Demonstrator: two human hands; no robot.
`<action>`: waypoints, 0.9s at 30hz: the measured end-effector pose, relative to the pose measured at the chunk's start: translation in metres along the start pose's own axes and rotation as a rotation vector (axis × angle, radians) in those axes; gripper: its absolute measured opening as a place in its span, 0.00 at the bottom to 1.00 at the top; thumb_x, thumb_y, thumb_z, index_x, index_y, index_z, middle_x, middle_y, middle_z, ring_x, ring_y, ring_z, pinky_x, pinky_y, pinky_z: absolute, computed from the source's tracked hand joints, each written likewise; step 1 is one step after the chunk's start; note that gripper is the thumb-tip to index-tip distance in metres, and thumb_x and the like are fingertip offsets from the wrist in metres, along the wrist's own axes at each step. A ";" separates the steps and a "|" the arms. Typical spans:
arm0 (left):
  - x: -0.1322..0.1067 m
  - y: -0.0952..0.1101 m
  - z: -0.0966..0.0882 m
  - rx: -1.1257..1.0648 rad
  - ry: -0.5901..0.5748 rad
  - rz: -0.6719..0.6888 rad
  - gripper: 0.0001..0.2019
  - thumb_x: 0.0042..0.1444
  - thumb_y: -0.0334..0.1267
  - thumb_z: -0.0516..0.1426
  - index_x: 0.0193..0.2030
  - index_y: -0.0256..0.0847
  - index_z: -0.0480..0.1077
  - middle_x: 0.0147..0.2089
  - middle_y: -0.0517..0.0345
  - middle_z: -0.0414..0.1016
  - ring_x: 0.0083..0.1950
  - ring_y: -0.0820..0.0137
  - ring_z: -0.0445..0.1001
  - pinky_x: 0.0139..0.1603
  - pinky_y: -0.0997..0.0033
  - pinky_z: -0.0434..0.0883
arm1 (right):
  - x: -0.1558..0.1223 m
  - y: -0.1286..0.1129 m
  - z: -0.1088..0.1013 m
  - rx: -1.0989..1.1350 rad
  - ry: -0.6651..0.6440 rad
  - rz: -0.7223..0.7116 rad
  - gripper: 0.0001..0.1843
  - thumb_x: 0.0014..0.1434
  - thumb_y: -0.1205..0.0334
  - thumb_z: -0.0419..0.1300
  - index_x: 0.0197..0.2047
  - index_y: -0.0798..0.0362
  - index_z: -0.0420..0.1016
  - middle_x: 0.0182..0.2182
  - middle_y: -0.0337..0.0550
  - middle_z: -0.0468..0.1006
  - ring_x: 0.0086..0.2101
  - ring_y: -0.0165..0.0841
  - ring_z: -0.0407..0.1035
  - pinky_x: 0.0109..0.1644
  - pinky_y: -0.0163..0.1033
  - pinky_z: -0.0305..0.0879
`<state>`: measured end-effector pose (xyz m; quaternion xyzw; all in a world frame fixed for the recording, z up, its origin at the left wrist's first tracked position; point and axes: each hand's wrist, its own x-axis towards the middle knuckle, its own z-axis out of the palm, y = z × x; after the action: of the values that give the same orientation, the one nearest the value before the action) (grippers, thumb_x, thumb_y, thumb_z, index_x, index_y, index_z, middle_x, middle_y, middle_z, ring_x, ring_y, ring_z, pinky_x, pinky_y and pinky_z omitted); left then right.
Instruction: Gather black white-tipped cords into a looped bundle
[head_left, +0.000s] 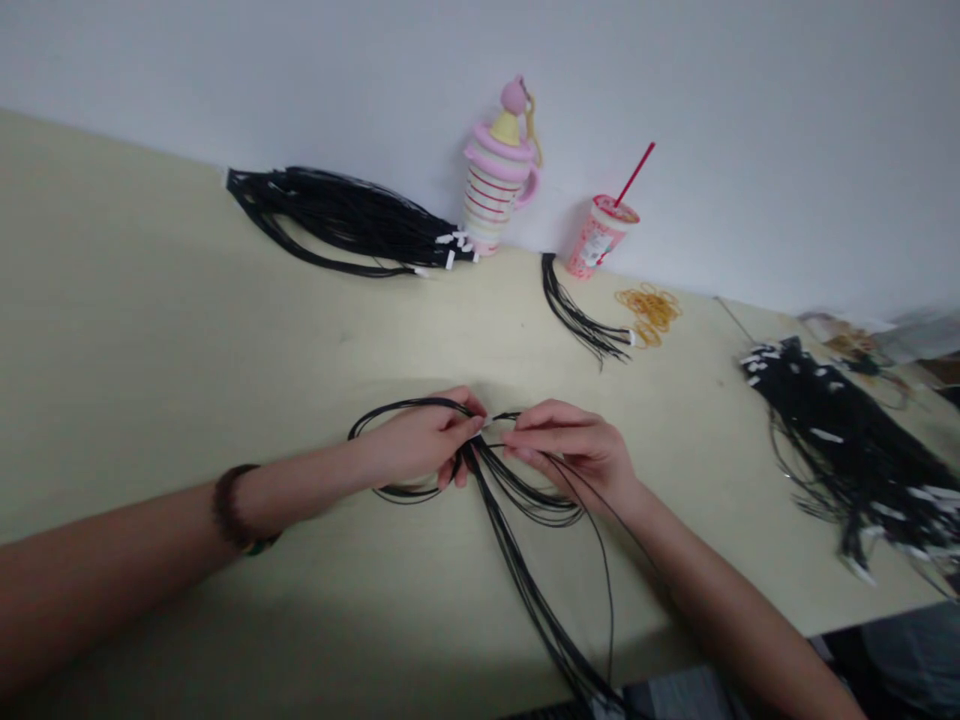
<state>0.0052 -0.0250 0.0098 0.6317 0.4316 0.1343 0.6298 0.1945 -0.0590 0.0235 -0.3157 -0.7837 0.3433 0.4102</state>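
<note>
My left hand [446, 435] is closed around a looped bundle of black cables [517, 490] near the middle of the table. Loops spread out on both sides of this grip, and a long tail of strands runs down toward the table's front edge. A small white piece [484, 424] shows between the two hands, too blurred to name surely. Fingers pinched together, my right hand [574, 445] holds thin black cable strands just right of the bundle. Some strands pass beneath that hand and hang down past the wrist.
Against the wall lies a black cable bundle [337, 220] with white connectors, beside a pink striped cup [491, 195]. A pink cup with a straw [598, 240], a smaller cable bunch [574, 312] and yellow rubber bands [651, 308] are farther right. A large cable pile [847, 430] covers the right side.
</note>
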 end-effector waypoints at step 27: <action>0.003 -0.007 0.000 -0.032 -0.007 0.008 0.13 0.57 0.49 0.45 0.39 0.42 0.56 0.16 0.66 0.66 0.14 0.76 0.62 0.14 0.81 0.58 | 0.003 -0.035 -0.035 -0.105 0.093 -0.137 0.13 0.49 0.77 0.58 0.35 0.53 0.76 0.32 0.42 0.75 0.33 0.26 0.71 0.35 0.32 0.71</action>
<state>0.0041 -0.0244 0.0025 0.6237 0.4246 0.1414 0.6410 0.2154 -0.0669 0.0677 -0.2980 -0.8005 0.2579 0.4516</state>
